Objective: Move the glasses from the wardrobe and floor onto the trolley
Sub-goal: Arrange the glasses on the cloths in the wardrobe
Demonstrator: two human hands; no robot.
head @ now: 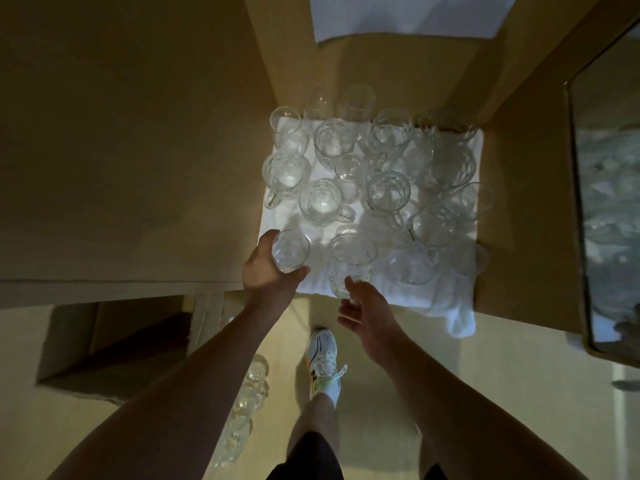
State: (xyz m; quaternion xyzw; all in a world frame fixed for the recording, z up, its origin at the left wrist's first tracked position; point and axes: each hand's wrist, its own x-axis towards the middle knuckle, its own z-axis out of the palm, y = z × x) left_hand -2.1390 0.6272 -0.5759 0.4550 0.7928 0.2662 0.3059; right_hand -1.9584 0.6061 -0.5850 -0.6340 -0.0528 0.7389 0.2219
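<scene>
Below, at the near edge of a white folded cloth (460,317) crowded with clear glass mugs (320,200), the left hand (266,268) grips a clear tumbler (290,250); the right hand (367,311) pinches a second clear ribbed glass (349,268) loosely, so it could slip and knock its neighbours.

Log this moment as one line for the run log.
left hand grips glass | right hand at mug, grasp unclear | both on white cloth | trolley unseen
</scene>
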